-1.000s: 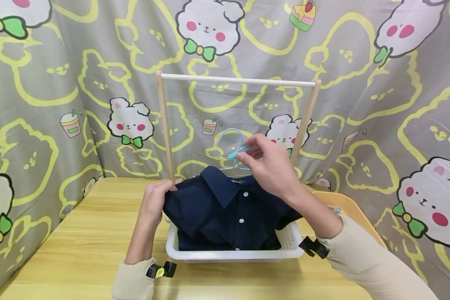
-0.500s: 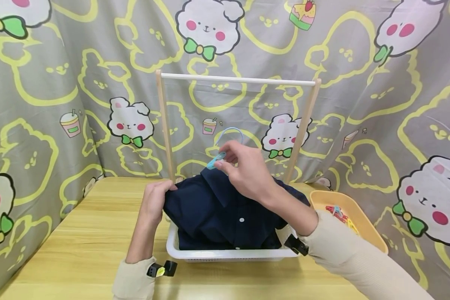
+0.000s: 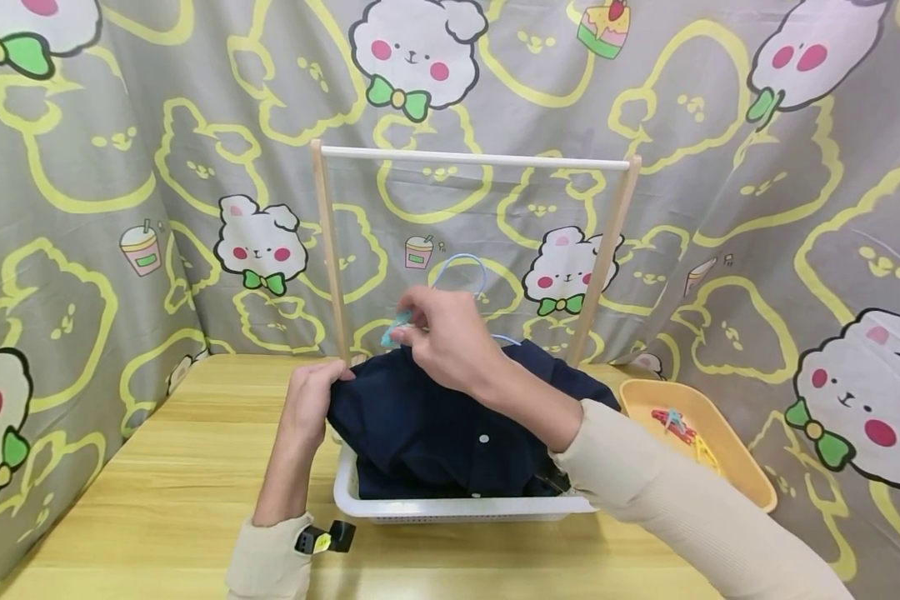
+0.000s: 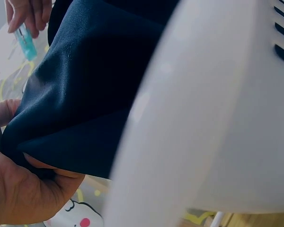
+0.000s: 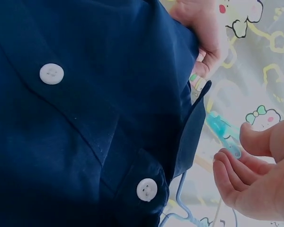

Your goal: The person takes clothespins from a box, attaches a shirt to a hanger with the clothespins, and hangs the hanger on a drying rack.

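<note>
Dark shirt in white basket, blue clothespin in hand

Shirt (image 3: 431, 433): one, dark navy, with collar and white buttons; lies in and above the basket, one side drawn up and out to the left.
Left hand (image 3: 312, 398): closed on the shirt's left side, cloth pinched between thumb and fingers. Black device (image 3: 326, 538) at the wrist.
Right hand (image 3: 450, 337): reaches across above the shirt, thumb and fingers nearly together, pinching the clothespin.
Clothespin (image 3: 394, 330): one, light blue; held just beside the collar. Whether it touches the cloth in the head view cannot be told.
Hanger (image 3: 461, 256): one, pale blue; hook upright behind the right hand, lower part running down at the shirt's collar.
Basket (image 3: 450, 507): one, white, slotted; stands on the bench under the shirt.
Rack (image 3: 474, 157): one, pale wooden posts, white crossbar; upright behind the basket.
Tray (image 3: 637, 405): one, orange-yellow; to the right of the basket, with red, blue and yellow pegs (image 3: 673, 421) inside.
Bench (image 3: 187, 454): wood-grain top.
Curtain (image 3: 142, 100): grey, printed with cartoon animals; behind the bench.
</note>
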The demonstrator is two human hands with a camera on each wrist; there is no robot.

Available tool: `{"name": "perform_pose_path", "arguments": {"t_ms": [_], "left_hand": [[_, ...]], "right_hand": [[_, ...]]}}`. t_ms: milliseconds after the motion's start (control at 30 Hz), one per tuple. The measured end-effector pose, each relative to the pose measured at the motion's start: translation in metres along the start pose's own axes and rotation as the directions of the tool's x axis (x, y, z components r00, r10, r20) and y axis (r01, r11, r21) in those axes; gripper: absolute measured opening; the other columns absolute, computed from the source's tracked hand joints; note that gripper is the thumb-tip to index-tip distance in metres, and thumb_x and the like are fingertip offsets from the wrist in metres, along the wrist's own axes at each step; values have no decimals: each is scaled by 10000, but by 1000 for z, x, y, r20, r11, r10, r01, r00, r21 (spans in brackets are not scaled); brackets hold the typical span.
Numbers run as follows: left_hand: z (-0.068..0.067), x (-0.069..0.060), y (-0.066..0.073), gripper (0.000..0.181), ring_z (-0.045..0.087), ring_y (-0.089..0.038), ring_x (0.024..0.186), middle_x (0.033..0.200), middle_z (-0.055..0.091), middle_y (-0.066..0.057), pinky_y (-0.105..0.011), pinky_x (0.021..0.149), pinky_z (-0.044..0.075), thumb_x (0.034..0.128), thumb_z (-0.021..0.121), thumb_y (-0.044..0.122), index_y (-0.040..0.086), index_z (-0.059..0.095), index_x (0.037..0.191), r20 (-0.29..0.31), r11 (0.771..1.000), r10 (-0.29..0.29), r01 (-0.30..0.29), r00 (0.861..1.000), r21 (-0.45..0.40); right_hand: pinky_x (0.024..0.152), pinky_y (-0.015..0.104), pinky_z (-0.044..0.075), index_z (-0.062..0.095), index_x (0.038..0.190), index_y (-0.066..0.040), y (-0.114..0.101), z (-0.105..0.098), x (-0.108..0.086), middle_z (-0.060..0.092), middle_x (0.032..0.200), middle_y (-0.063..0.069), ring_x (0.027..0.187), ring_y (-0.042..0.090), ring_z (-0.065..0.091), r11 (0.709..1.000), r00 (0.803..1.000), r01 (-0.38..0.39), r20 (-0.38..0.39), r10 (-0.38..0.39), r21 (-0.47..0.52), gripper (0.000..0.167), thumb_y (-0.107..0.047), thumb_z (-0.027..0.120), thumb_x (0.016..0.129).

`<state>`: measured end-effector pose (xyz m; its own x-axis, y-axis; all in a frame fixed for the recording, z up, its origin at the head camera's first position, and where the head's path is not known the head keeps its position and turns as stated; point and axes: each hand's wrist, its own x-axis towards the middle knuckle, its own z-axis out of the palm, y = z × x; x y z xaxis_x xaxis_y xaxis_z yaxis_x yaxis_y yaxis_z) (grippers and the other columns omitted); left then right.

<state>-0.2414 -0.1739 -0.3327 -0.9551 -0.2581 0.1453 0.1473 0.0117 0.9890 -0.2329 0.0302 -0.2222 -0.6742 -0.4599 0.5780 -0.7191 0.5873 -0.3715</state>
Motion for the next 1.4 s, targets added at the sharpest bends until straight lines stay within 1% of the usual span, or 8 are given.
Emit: {"name": "perform_pose_path", "arguments": {"t_ms": [133,400,533,767,900,1067,1233,1400], "left_hand": [[0,0,0,253,606,-133,753,684,663,80,-242,715,513,827,580,38,93,719,623,-1,1000,-1,1,1000,-1],[-1,0,1,254,620,-140,798,746,684,69,-240,753,514,843,569,49,80,743,660,1,1000,6,-6,1000,23],[-1,0,1,264,623,-140,793,748,685,68,-245,747,514,846,561,56,84,745,658,7,1000,5,-5,1000,24],[-1,0,0,265,615,-133,776,722,674,79,-241,739,510,841,553,52,90,737,654,6,1000,-2,2,1000,21],[-1,0,1,268,612,-128,764,713,669,85,-239,729,510,844,552,54,97,733,650,8,1000,-4,4,1000,15],[-1,0,0,273,605,-128,761,710,661,81,-239,720,508,846,553,56,103,727,640,9,1000,-7,7,1000,15],[-1,-1,1,268,600,-140,752,680,641,74,-243,712,503,835,565,52,105,719,621,11,1000,-10,10,1000,24],[0,-1,2,267,595,-148,736,649,619,72,-247,704,498,829,575,53,104,708,604,15,999,-8,8,1000,31]], "right_hand": [[731,298,541,714,1003,-68,0,3,5,707,832,32,785,169,666,1000,1000,5,13,-5,-25,138,-137,768,896],[677,277,523,729,951,-86,1,6,10,703,794,18,744,167,651,997,997,-38,64,42,-61,88,-60,761,874],[672,269,528,740,950,-82,1,7,11,714,795,15,734,165,660,997,996,-28,78,33,-67,93,-37,754,869],[640,235,512,738,891,-77,1,10,13,710,748,6,682,150,656,998,993,-7,114,14,-64,106,21,710,862],[668,230,526,743,890,-77,0,11,14,728,782,9,718,151,683,998,991,-3,132,11,-61,152,57,680,858],[717,236,559,773,942,-68,-1,13,16,765,869,20,792,159,722,997,986,-16,163,27,-70,199,72,658,859],[770,267,577,784,962,-61,-1,13,18,772,889,30,827,178,730,994,985,-12,173,30,-105,138,8,710,869],[780,282,580,786,958,-57,-1,13,19,772,891,44,831,195,730,992,984,-7,178,29,-124,111,-29,751,857]]}}
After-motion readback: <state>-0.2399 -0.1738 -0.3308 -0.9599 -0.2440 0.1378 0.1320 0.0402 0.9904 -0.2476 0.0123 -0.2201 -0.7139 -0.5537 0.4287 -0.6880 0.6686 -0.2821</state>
